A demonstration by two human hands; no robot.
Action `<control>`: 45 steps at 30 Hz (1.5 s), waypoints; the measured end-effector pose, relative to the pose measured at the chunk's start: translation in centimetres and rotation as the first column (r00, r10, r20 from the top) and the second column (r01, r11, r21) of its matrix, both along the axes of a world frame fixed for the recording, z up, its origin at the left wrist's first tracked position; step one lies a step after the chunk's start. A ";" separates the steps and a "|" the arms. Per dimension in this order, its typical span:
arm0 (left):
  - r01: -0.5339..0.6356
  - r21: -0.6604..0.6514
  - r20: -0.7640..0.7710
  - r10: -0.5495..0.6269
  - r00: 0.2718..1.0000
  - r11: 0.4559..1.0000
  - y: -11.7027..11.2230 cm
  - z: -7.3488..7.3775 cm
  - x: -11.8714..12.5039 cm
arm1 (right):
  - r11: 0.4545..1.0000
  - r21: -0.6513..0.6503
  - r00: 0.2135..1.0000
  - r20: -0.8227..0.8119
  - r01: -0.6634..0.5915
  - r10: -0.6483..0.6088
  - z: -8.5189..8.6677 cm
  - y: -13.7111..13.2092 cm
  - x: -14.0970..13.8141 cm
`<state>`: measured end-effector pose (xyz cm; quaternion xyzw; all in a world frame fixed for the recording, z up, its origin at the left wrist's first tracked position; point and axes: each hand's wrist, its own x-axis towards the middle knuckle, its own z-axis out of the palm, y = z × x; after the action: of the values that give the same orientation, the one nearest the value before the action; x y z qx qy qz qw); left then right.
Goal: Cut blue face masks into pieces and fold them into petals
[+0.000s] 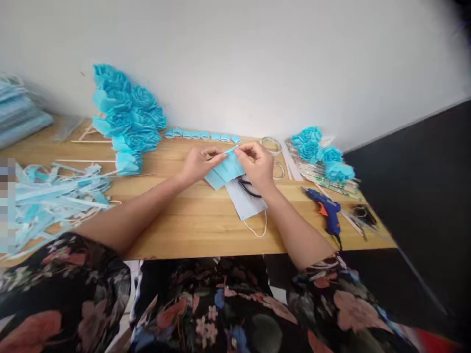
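Note:
Both my hands meet over the middle of the wooden table [191, 225]. My left hand [200, 163] and my right hand [257, 164] pinch the top edge of a light blue piece of face mask fabric [226, 172], fingers closed on it. Under my right hand lie a whole face mask [247, 206] with its white ear loop and black scissors [248, 189], partly hidden by the wrist.
A pile of blue fabric roses on sticks [127, 120] lies at the back left, more roses [322, 154] at the back right. Small folded blue pieces [200, 134] line the wall. A blue glue gun [327, 211] lies at right, cut mask strips [55, 193] at left, tape rolls [272, 144] beyond.

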<state>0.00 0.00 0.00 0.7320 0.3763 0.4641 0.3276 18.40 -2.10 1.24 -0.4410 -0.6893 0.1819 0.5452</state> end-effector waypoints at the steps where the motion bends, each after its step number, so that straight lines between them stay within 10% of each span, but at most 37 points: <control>1: -0.004 0.006 0.001 0.004 1.000 1.000 0.0 0.0 0.0 | 1.000 -0.007 1.000 -0.020 0.001 -0.001 -0.1 0.1 0.0; 9: 0.041 0.017 -0.008 -0.041 0.999 0.999 -0.2 0.1 0.1 | 0.962 -0.187 0.980 -0.038 -0.201 0.198 -0.2 0.5 0.6; 18: 0.001 -0.216 0.180 0.038 0.983 0.976 1.5 -0.7 -0.6 | 0.987 -0.163 0.980 -0.192 0.011 -0.043 -0.4 1.6 1.8; 25: -0.091 -0.268 0.350 0.185 0.918 0.959 2.7 -0.6 -1.6 | 0.962 -0.255 0.975 -0.217 -0.095 0.039 -1.4 2.2 1.6; 33: -0.159 -0.046 0.082 0.163 0.983 0.986 2.3 0.5 -1.7 | 0.806 -0.497 0.946 -0.134 -0.321 0.295 -1.0 1.7 1.6; 39: -0.050 0.169 -0.153 0.077 0.985 0.984 -0.4 1.2 -0.2 | 0.836 -0.476 0.953 -0.020 -0.274 0.301 -0.2 0.5 0.8; 45: -0.129 0.157 -0.020 0.134 0.991 0.979 0.3 0.8 -0.4 | 0.849 -0.495 0.969 0.050 -0.188 0.243 -0.2 0.7 1.0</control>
<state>-0.39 0.32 0.81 0.7357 0.3914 0.5015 0.2325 19.37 -1.43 1.01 -0.4930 -0.6956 0.3845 0.3540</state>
